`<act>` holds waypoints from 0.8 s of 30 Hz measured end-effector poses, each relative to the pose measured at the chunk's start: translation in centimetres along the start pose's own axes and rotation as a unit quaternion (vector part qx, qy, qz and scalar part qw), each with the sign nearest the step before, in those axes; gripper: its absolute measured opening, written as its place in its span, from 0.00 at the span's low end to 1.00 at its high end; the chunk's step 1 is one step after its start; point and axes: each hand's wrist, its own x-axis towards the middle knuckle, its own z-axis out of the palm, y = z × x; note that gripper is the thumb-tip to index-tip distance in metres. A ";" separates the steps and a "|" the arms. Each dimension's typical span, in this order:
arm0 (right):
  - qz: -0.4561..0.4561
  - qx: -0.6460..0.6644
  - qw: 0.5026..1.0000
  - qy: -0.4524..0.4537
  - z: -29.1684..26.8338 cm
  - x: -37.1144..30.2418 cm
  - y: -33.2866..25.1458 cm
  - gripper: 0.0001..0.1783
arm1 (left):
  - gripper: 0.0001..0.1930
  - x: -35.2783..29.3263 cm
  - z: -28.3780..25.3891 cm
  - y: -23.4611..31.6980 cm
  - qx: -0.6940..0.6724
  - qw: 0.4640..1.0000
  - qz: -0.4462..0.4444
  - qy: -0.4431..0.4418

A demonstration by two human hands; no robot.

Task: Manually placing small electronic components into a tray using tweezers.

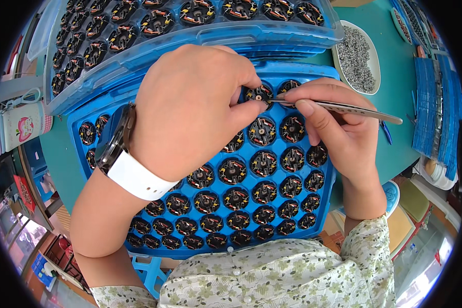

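My left hand [195,95] reaches over a blue moulded tray [313,73], thumb and index finger closed around the edges of a round black component [259,95] in the far row. That part has red and yellow pieces and a small copper-coloured ring at its centre. Metal tweezers [367,110] lie pinched in my right hand [344,131]. Their tips point left and meet the component beside my left thumb. Whether they grip anything tiny cannot be made out. Several similar round components fill the tray's pockets, some covered by my left hand and forearm.
Behind stands a stack of blue trays under a clear plastic one [200,38] holding more round components. A white dish [377,77] of small metal pieces sits at the far right on the green table [390,49]. A blue pen [386,132] and stacked blue sheets [427,110] are further right.
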 end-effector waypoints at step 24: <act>0.040 0.031 0.999 -0.020 -0.5 0.3 0.0 0.07 | 0.11 0.3 -0.1 -0.4 -0.003 1.000 0.004 -0.012</act>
